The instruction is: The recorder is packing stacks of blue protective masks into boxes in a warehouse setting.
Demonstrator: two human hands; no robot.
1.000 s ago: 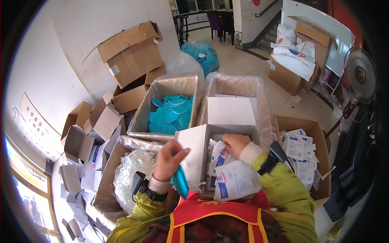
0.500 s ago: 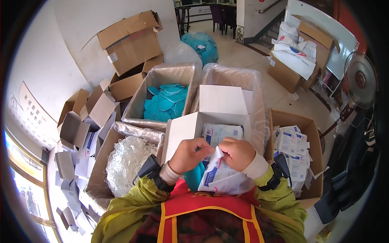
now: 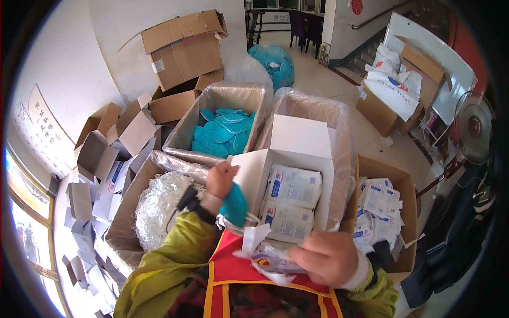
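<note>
My left hand (image 3: 220, 179), closed in a fist over the edge of the white carton, grips a teal face mask (image 3: 234, 206) that hangs beneath it. White ear loops trail from the mask toward my lap. Lower down, my right hand (image 3: 327, 258), smeared by motion, pinches a torn white plastic wrapper (image 3: 262, 252) that lies crumpled against my red apron. Between and beyond the hands stands the open white carton (image 3: 300, 133), with flat white-and-blue packets (image 3: 293, 185) lying in two stacks inside.
A lined box of teal mask pieces (image 3: 225, 131) stands behind, with a box of tangled white elastic (image 3: 159, 209) at left. Loose packets (image 3: 379, 201) fill a cardboard box at right. Empty cartons (image 3: 95, 159) pile up far left; a fan (image 3: 472, 127) stands far right.
The packet held by both hands has been torn open. My left hand has moved left and up with the mask; my right hand has dropped toward me with the wrapper.
</note>
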